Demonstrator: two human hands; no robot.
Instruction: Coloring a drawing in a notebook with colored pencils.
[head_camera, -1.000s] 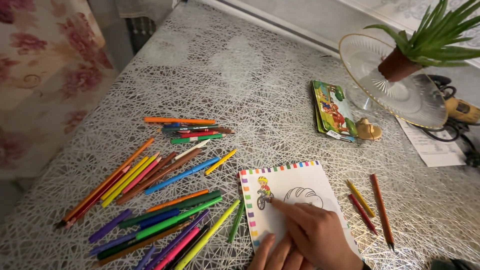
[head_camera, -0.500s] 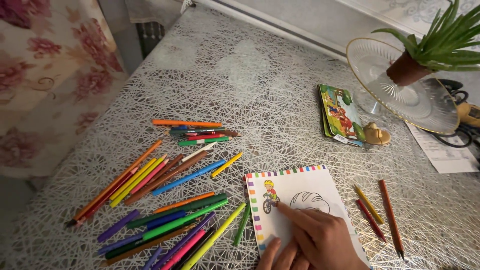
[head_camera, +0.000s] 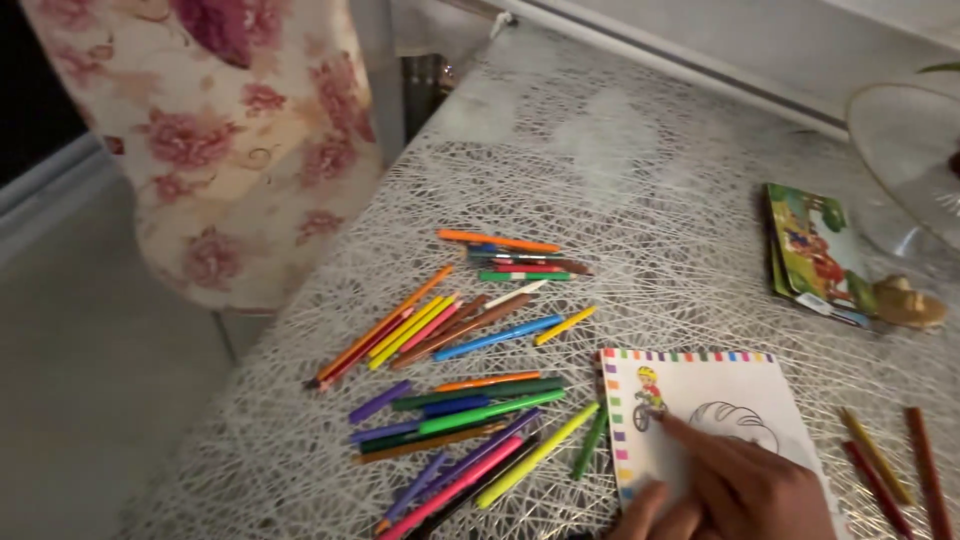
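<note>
Right hand: the right hand (head_camera: 745, 480) lies on the white colouring page with a striped coloured border (head_camera: 700, 420), index finger stretched out to the small cyclist drawing, pinching nothing.
Left hand: only fingertips (head_camera: 650, 505) show at the page's lower edge; shape unclear.
Page: flat on the silvery woven-pattern counter (head_camera: 560, 150).
Left of page: scattered coloured pencils and felt pens (head_camera: 470, 400).
Right of page: three pencils (head_camera: 895, 460).
Beyond page: stack of picture cards (head_camera: 815, 250).

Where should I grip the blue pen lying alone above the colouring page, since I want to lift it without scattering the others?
Pinch the blue pen across its middle from straight above. It lies flat and slanted on the table, and its lower left end sits close to the brown pencil, so the middle seems the safest grip.
</note>
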